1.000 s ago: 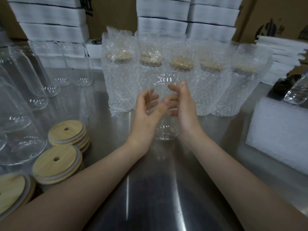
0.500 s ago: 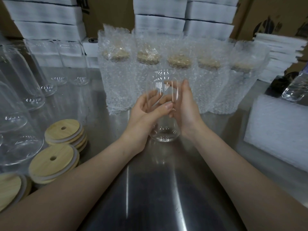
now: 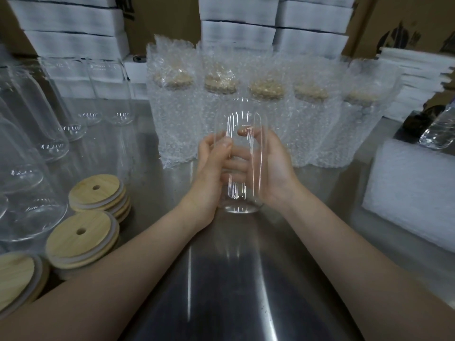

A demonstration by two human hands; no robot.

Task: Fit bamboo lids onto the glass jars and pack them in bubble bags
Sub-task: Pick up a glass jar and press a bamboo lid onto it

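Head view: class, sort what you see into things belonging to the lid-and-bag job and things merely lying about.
Job: glass jar, gripped by left hand and right hand; bamboo lids; bare jars; bagged jars.
Lying about: water bottle; cardboard boxes.

2 hands [image 3: 272, 168] grip 1 glass jar [image 3: 242, 112] — 5 bagged jars [image 3: 172, 124] behind.
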